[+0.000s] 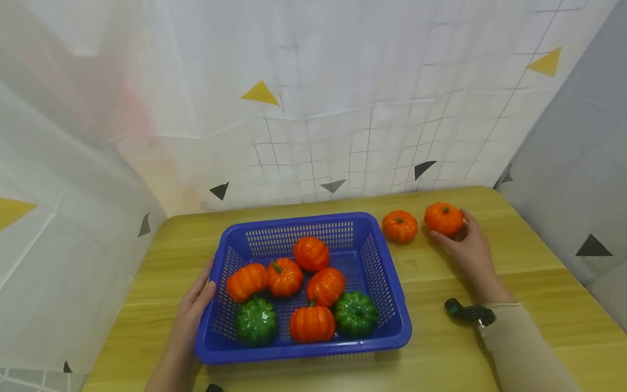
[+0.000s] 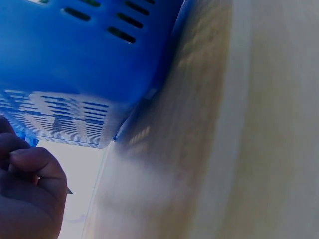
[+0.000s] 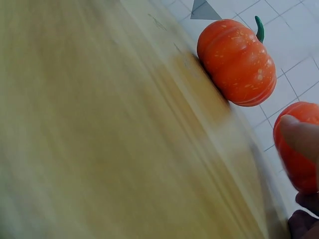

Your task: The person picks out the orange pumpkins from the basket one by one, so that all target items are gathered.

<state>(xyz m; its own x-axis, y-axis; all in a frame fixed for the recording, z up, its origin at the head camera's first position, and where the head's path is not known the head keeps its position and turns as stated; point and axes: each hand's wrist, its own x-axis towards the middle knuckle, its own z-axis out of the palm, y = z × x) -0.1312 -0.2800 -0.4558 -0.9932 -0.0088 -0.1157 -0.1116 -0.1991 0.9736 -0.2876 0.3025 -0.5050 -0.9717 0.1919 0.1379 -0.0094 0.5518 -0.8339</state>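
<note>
A blue plastic basket (image 1: 303,356) with slotted sides holds several small orange pumpkins (image 1: 311,325) and two green ones (image 1: 256,321). At its left side my left hand (image 1: 194,303) grips the rim, thumb near the top edge; the left wrist view shows its curled fingers beside the basket wall (image 2: 75,59). Far to the right, my right hand (image 1: 470,247) holds an orange pumpkin (image 1: 443,218) between thumb and fingers. In the right wrist view the thumb presses on that pumpkin's side (image 3: 294,154). Another orange pumpkin (image 1: 399,226) sits between it and the basket.
The wooden table (image 1: 436,348) ends at the back against a white sheet (image 1: 313,125) with grid lines and triangles. More sheeting hangs at the left and right. A black strap device (image 1: 470,312) is worn at the right wrist, over a beige sleeve (image 1: 524,348).
</note>
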